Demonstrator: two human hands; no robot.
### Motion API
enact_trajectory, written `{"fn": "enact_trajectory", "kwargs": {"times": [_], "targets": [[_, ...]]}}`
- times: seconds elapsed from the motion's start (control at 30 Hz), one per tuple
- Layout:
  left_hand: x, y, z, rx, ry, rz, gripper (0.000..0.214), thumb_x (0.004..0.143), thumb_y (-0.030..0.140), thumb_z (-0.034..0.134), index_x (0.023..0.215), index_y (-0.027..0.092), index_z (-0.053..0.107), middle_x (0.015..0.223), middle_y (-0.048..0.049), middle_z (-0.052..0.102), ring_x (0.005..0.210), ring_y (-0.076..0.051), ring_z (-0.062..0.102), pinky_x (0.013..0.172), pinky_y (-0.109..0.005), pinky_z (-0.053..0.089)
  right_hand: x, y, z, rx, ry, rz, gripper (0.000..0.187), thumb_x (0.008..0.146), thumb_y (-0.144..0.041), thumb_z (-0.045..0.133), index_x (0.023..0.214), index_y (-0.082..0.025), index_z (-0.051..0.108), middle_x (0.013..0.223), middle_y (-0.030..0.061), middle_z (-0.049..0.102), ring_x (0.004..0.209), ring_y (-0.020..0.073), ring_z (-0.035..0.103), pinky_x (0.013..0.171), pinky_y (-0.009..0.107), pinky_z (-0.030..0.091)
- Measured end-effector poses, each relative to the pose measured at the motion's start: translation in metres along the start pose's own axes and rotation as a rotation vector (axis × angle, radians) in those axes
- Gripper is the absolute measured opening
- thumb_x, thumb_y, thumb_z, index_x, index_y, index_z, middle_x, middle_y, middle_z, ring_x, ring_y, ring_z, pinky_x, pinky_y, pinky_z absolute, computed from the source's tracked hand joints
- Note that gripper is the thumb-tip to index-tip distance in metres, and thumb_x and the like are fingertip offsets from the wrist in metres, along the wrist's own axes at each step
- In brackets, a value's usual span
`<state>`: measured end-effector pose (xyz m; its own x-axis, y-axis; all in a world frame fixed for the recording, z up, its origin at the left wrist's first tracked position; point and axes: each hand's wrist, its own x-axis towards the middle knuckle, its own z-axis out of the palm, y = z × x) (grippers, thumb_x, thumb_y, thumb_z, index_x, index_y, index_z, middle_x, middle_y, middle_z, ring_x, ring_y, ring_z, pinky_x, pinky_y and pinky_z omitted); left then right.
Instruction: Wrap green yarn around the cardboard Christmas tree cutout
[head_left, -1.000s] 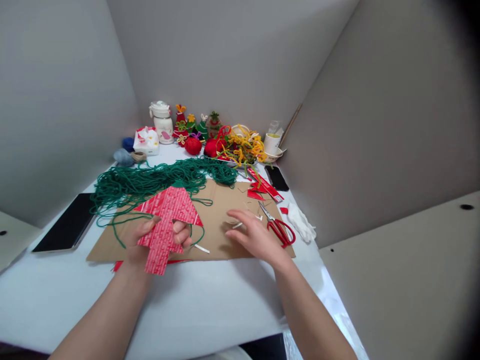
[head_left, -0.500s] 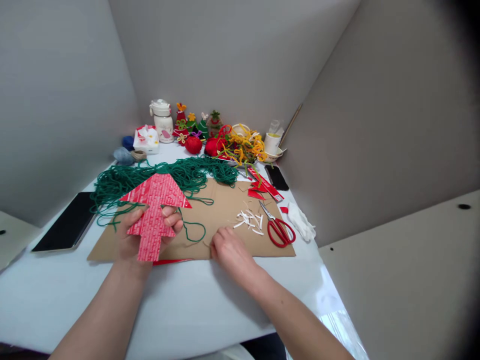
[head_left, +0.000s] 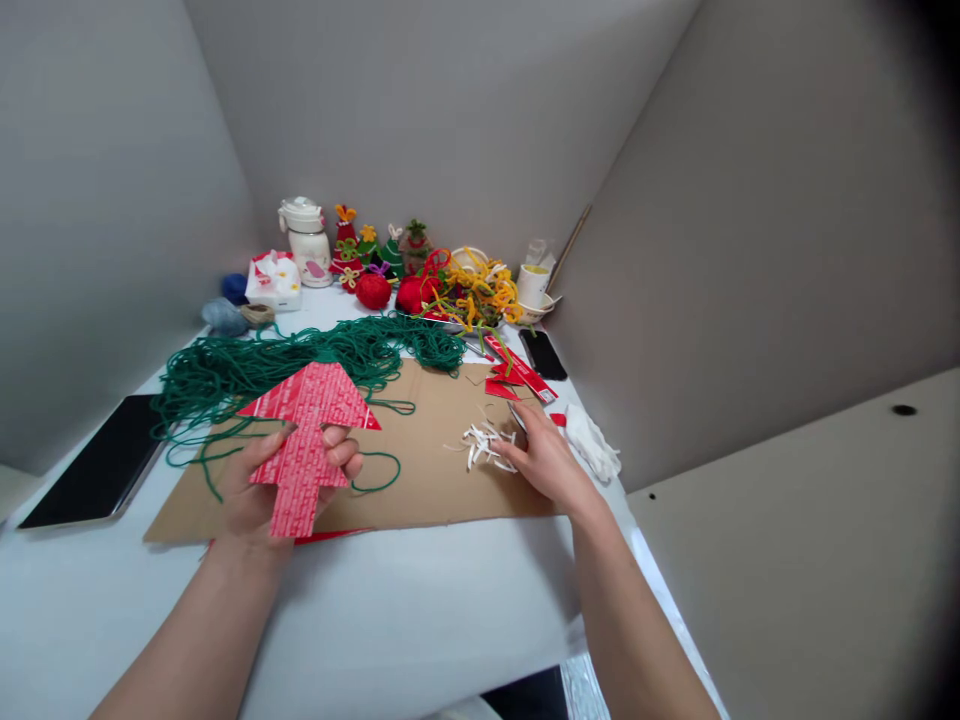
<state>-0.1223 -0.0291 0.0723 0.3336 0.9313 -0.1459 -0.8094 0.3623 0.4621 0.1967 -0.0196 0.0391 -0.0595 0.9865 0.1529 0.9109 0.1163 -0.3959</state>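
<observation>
Still pinching red cutout [head_left: 311, 440] in left grip [head_left: 249, 492] | now across, well right, at white strips [head_left: 484, 445] with right grip [head_left: 547, 458], can't tell if holding anything | seemingly gathering offcuts

Two hands [head_left: 244, 500] [head_left: 551, 460], one tree-shaped cutout [head_left: 309, 445]

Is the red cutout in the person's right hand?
No, the left hand holds the red cutout, while the right hand is beside the white strips.
</observation>
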Motion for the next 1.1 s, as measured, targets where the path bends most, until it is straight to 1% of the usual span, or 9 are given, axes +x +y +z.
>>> {"fn": "enact_trajectory", "kwargs": {"times": [0.1, 0.23, 0.37, 0.47, 0.63, 0.73, 0.83, 0.97, 1.1], "targets": [[0.002, 0.000, -0.001, -0.001, 0.018, -0.004, 0.022, 0.060, 0.028, 0.064, 0.077, 0.018, 0.055, 0.069, -0.0016, 0.055, 0.059, -0.012, 0.056, 0.064, -0.029, 0.058, 0.003, 0.008, -0.003, -0.041, -0.040, 0.049, 0.072, 0.078, -0.050, 0.058, 0.136, -0.014, 0.036, 0.135, 0.0156, 0.044, 0.124, 0.0271, 0.040, 0.100, 0.038, 0.034], [0.004, -0.001, -0.002, 0.007, 0.033, -0.008, 0.020, 0.060, 0.028, 0.064, 0.074, 0.018, 0.053, 0.069, -0.0018, 0.055, 0.060, -0.012, 0.057, 0.065, -0.031, 0.058, 0.001, 0.021, -0.012, -0.202, 0.008, 0.246, 0.037, 0.087, -0.033, 0.046, 0.114, -0.011, 0.055, 0.114, 0.0164, 0.058, 0.107, 0.0256, 0.053, 0.091, 0.034, 0.038], [0.004, -0.001, -0.004, 0.015, 0.005, -0.015, 0.021, 0.061, 0.028, 0.066, 0.075, 0.018, 0.055, 0.071, -0.0017, 0.056, 0.062, -0.012, 0.057, 0.067, -0.030, 0.057, -0.010, 0.027, -0.015, -0.254, -0.082, 0.325, 0.024, 0.080, -0.033, 0.052, 0.092, -0.014, 0.060, 0.091, 0.0136, 0.062, 0.081, 0.0231, 0.058, 0.067, 0.030, 0.039], [0.004, -0.001, -0.006, 0.028, -0.005, -0.026, 0.022, 0.060, 0.028, 0.067, 0.075, 0.017, 0.056, 0.072, -0.0021, 0.057, 0.063, -0.012, 0.057, 0.068, -0.031, 0.057, -0.020, 0.026, -0.011, -0.270, -0.139, 0.350, 0.023, 0.078, -0.032, 0.053, 0.093, -0.015, 0.057, 0.087, 0.0108, 0.062, 0.075, 0.0201, 0.057, 0.060, 0.027, 0.035], [0.006, -0.002, -0.005, 0.042, 0.014, -0.020, 0.022, 0.059, 0.028, 0.068, 0.076, 0.016, 0.059, 0.071, -0.0025, 0.058, 0.063, -0.013, 0.058, 0.068, -0.030, 0.057, -0.030, 0.031, -0.014, -0.222, -0.024, 0.387, 0.031, 0.078, -0.040, 0.052, 0.099, -0.017, 0.054, 0.084, 0.0071, 0.063, 0.072, 0.0190, 0.057, 0.058, 0.026, 0.034], [0.007, -0.003, -0.005, 0.047, 0.029, -0.016, 0.023, 0.058, 0.029, 0.068, 0.075, 0.016, 0.059, 0.070, -0.0024, 0.058, 0.062, -0.013, 0.058, 0.067, -0.030, 0.057, -0.027, 0.042, -0.022, -0.299, 0.039, 0.487, 0.032, 0.079, -0.040, 0.050, 0.098, -0.014, 0.055, 0.084, 0.0105, 0.063, 0.071, 0.0209, 0.057, 0.058, 0.027, 0.035], [0.007, -0.004, -0.005, 0.056, 0.038, -0.015, 0.022, 0.059, 0.030, 0.067, 0.075, 0.017, 0.058, 0.071, -0.0027, 0.058, 0.062, -0.013, 0.058, 0.066, -0.031, 0.057, -0.021, 0.050, -0.025, -0.369, -0.019, 0.545, 0.029, 0.079, -0.034, 0.050, 0.095, -0.011, 0.057, 0.083, 0.0138, 0.062, 0.073, 0.0238, 0.058, 0.059, 0.029, 0.036], [0.006, -0.005, -0.005, 0.059, 0.056, -0.016, 0.021, 0.059, 0.028, 0.066, 0.075, 0.018, 0.057, 0.070, -0.0022, 0.058, 0.061, -0.014, 0.058, 0.065, -0.032, 0.057, -0.014, 0.040, -0.021, -0.372, 0.083, 0.410, 0.033, 0.082, -0.033, 0.050, 0.104, -0.010, 0.058, 0.100, 0.0186, 0.059, 0.094, 0.0298, 0.055, 0.078, 0.036, 0.041], [0.005, -0.006, -0.002, 0.031, 0.069, -0.050, 0.018, 0.059, 0.026, 0.068, 0.070, 0.018, 0.056, 0.069, -0.0020, 0.059, 0.061, -0.014, 0.059, 0.067, -0.032, 0.056, -0.008, 0.007, -0.012, -0.101, 0.132, -0.003, 0.036, 0.085, -0.036, 0.051, 0.117, -0.019, 0.054, 0.124, 0.0123, 0.051, 0.114, 0.0269, 0.046, 0.097, 0.040, 0.036]]}}
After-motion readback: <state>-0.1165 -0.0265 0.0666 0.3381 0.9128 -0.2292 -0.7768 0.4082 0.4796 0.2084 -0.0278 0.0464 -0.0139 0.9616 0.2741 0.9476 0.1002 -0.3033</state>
